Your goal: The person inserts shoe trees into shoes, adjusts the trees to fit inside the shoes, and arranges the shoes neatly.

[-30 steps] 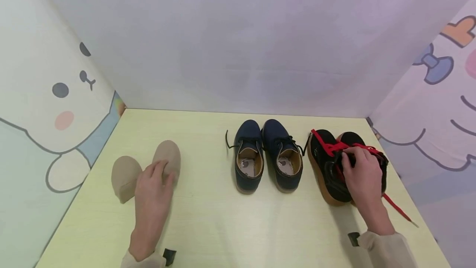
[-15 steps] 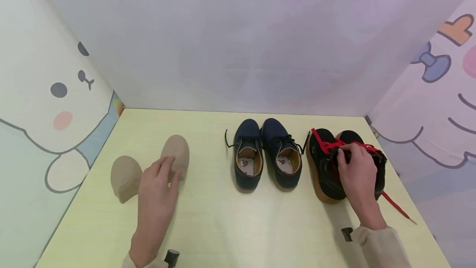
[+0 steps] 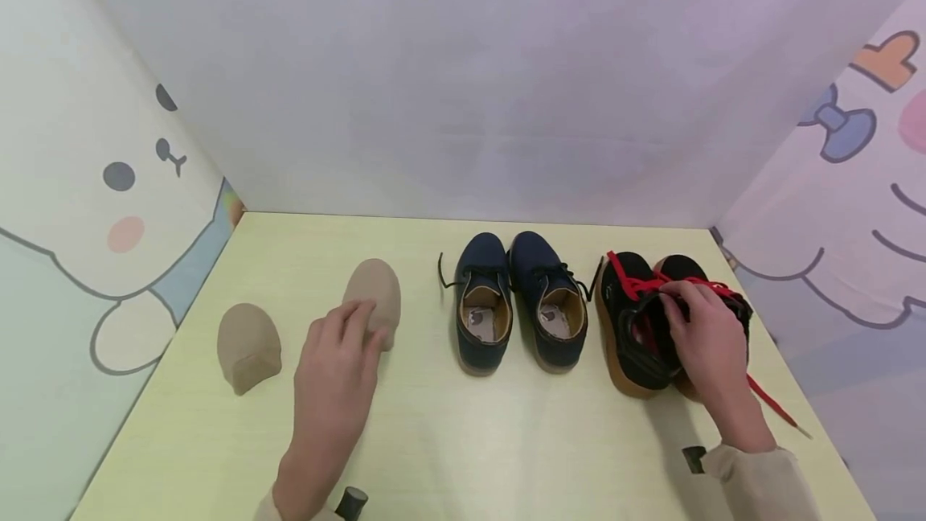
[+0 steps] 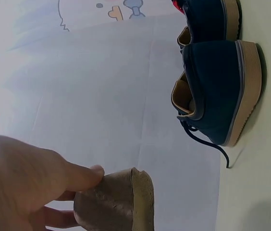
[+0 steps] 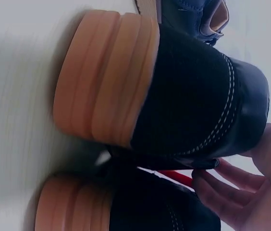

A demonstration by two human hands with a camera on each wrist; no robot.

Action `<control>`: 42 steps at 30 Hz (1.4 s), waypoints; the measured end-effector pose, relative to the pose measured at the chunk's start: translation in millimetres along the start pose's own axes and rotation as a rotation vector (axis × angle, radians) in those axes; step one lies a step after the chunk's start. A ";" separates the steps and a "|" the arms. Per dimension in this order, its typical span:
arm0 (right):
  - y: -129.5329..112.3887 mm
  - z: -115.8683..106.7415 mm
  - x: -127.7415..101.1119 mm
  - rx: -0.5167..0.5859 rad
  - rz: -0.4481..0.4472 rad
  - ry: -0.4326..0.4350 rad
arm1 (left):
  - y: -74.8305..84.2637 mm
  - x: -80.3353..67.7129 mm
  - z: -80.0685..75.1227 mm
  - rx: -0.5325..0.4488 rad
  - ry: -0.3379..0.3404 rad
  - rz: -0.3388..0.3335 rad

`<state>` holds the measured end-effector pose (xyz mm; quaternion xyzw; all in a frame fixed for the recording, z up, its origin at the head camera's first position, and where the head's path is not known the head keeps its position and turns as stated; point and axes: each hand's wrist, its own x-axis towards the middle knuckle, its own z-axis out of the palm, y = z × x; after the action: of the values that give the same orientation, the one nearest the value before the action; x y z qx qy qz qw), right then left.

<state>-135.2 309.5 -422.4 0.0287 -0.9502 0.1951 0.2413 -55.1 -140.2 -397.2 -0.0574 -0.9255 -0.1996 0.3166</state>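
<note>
My left hand [image 3: 359,328] grips the heel end of a beige slip-on shoe [image 3: 374,294] on the pale table [image 3: 448,441]; in the left wrist view its fingers [image 4: 80,175] lie on either side of that beige shoe [image 4: 118,204]. The second beige shoe [image 3: 248,346] lies apart to the left. My right hand [image 3: 678,305] holds the collar of a black shoe [image 3: 631,336] with red laces [image 3: 628,280] and a gum sole [image 5: 106,77]; curled fingers [image 5: 222,185] show at its opening. Its partner is mostly hidden under the hand.
A pair of navy lace-up shoes [image 3: 517,300] stands side by side between the two hands, toes to the back wall. Cartoon-printed panels [image 3: 108,207] close in the table on the left, back and right. A red lace end [image 3: 777,408] trails near the right edge.
My left hand has slid the beige shoe to the right, away from its partner and closer to the navy pair. The right hand has stayed on the black shoe, barely shifting.
</note>
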 end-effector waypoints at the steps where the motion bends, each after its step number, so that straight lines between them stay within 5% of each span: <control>1: 1.2 -0.8 0.3 -0.001 -0.005 -0.012 | 2.4 0.4 0.6 -0.004 0.005 0.012; 31: 11.8 -5.6 7.4 -0.002 -0.102 -0.086 | 49.0 18.8 14.5 -0.055 0.021 0.296; 42: 14.1 -6.1 8.3 -0.011 -0.129 -0.080 | 68.9 27.5 23.7 -0.010 0.090 0.456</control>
<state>-141.9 325.2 -418.6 0.0964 -0.9563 0.1728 0.2151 -74.2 -68.2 -374.5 -0.2578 -0.8725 -0.1300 0.3942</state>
